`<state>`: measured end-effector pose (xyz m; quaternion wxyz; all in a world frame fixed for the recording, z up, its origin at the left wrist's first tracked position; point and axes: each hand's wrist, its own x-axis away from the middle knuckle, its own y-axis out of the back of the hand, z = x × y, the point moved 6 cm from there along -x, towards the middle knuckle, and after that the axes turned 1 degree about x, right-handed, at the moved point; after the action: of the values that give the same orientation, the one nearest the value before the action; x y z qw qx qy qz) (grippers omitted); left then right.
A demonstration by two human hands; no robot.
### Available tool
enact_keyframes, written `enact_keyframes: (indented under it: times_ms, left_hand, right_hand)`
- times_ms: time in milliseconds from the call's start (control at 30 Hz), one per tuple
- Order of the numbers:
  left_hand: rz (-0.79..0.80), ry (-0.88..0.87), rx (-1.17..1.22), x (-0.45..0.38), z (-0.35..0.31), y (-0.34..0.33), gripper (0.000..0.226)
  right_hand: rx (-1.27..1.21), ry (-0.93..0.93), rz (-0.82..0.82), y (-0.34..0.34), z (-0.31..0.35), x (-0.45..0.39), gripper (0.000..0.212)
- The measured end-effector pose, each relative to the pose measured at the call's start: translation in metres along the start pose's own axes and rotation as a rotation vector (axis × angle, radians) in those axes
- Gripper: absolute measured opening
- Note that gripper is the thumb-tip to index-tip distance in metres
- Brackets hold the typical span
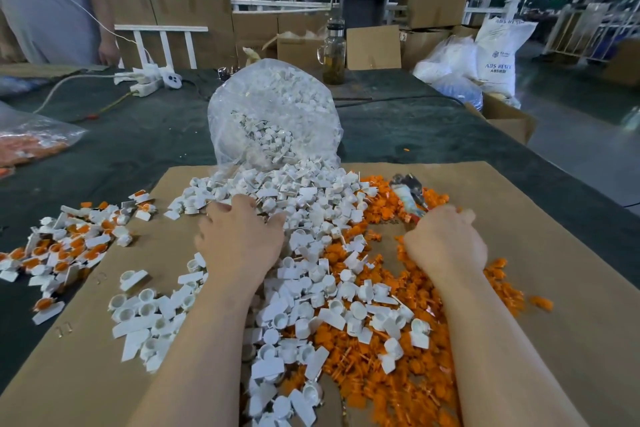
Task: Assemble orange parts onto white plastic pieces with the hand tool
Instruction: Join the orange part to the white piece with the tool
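Left hand (239,236) spread flat on loose white plastic cup-and-tab pieces (311,274); right hand (445,243) grips tape-wrapped hand tool (408,196). One white piece should be singled out, cup up, before an orange plastic insert (391,374) is pressed in.

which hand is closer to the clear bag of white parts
Left. The left hand reaches into the white pieces spilling just below the bag's mouth. The right hand is off to the bag's right, gripping the hand tool over the orange parts.

White pcs (322,291) glossy plastic; orange parts (408,378) matt plastic; sheet (540,218) matt cardboard; bag (277,97) clear film.
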<state>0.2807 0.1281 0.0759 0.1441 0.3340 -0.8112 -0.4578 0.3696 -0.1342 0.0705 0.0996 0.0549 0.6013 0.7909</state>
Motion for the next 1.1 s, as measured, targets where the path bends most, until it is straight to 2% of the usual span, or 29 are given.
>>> enact_keyframes:
  times_ms: [100, 200, 300, 433, 733, 867, 1000, 1100]
  left_hand:
    - [0.174, -0.007, 0.110, -0.003, 0.000, -0.011, 0.053]
    - [0.261, -0.071, 0.195, -0.002, -0.005, -0.015, 0.047]
    - [0.268, -0.097, 0.245, -0.001, -0.007, -0.015, 0.039]
    - [0.272, -0.156, 0.274, -0.001, -0.009, -0.016, 0.018]
    - [0.286, -0.257, 0.419, 0.003, -0.020, -0.015, 0.030]
    - [0.241, -0.287, 0.452, 0.006, -0.025, -0.008, 0.005]
    - [0.312, -0.369, 0.287, 0.012, -0.033, -0.012, 0.031]
    - [0.372, -0.390, 0.202, 0.014, -0.036, -0.017, 0.040]
  right_hand:
    - [-0.009, 0.037, 0.082, -0.008, 0.004, -0.002, 0.053]
    - [-0.115, 0.160, 0.123, -0.011, 0.020, 0.000, 0.028]
    - [-0.129, 0.311, 0.201, -0.020, 0.038, 0.008, 0.014]
    - [-0.220, 0.440, 0.239, -0.026, 0.052, 0.014, 0.016]
    - [-0.442, 0.565, 0.228, -0.020, 0.063, 0.021, 0.017]
    - [-0.497, 0.567, 0.190, -0.016, 0.063, 0.022, 0.019]
    - [-0.560, 0.563, 0.163, -0.013, 0.062, 0.023, 0.020]
    - [-0.576, 0.610, 0.167, -0.011, 0.067, 0.026, 0.019]
